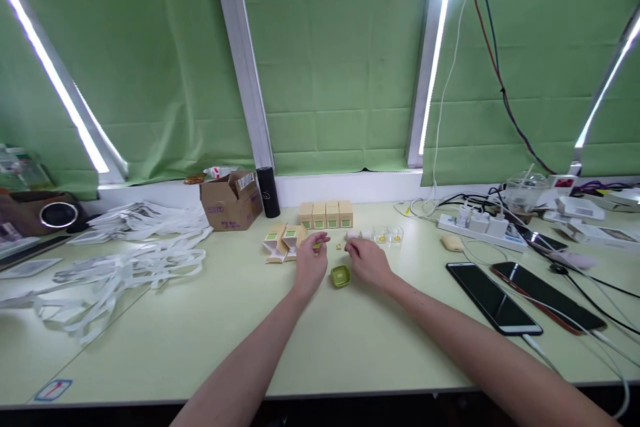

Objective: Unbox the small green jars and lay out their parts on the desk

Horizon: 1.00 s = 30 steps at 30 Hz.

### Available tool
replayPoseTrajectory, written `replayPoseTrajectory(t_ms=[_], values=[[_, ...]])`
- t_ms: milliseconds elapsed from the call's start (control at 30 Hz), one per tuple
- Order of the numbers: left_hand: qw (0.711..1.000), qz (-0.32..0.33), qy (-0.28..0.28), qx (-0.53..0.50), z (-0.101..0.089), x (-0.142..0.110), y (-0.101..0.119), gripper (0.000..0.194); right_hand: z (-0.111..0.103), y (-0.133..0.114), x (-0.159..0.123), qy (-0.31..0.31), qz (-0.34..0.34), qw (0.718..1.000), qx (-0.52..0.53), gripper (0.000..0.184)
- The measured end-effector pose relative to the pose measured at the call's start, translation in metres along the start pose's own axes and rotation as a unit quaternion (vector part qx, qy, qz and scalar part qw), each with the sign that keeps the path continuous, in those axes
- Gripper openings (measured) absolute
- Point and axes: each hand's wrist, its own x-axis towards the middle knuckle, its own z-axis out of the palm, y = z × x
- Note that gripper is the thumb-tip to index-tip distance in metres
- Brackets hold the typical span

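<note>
L hand (311, 264), R hand (370, 263): can't tell grips; dish (341, 276) btwn, room to tbl edge (350, 389).

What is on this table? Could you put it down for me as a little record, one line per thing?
Left hand: left hand, beside two open boxes; grip unclear
Right hand: right hand, near the clear cases; grip unclear
Between hands: green dish, on the table
Behind hands: four boxes, side by side
Far left: white straps, in a tangle
Back left: cardboard box, beside an upright black cylinder
Right: phones and a power strip
Backdrop: green curtains
</note>
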Motion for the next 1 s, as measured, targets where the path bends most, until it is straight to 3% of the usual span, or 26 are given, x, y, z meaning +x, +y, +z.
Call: replayPoseTrajectory(t_ms=[100,233,367,500,700,833,1000], values=[[0.999,-0.007,-0.001,0.034,-0.002,0.001,0.0,0.024,0.008,-0.004,-0.012,0.002,0.025,0.99,0.139,0.027],[0.998,-0.015,-0.015,0.067,-0.004,0.002,0.002,0.024,0.006,0.002,-0.021,-0.061,-0.053,0.959,0.27,0.026],[0.996,-0.013,-0.015,0.083,-0.005,0.001,0.004,0.023,-0.003,0.005,-0.027,-0.122,-0.112,0.957,0.24,0.056],[0.996,-0.019,-0.022,0.085,-0.005,0.001,0.003,0.023,-0.008,0.001,-0.03,-0.129,-0.118,0.966,0.19,0.056],[0.996,-0.007,-0.024,0.087,-0.004,0.0,0.002,0.023,-0.004,0.002,-0.029,-0.113,-0.127,0.966,0.194,0.042],[0.998,0.016,-0.02,0.057,-0.005,-0.002,0.005,0.024,0.0,0.004,-0.026,-0.064,-0.139,0.957,0.245,0.04],[0.991,0.12,-0.033,0.048,-0.009,-0.009,0.017,0.041,-0.003,0.002,-0.022,0.024,-0.135,0.947,0.292,0.04]])
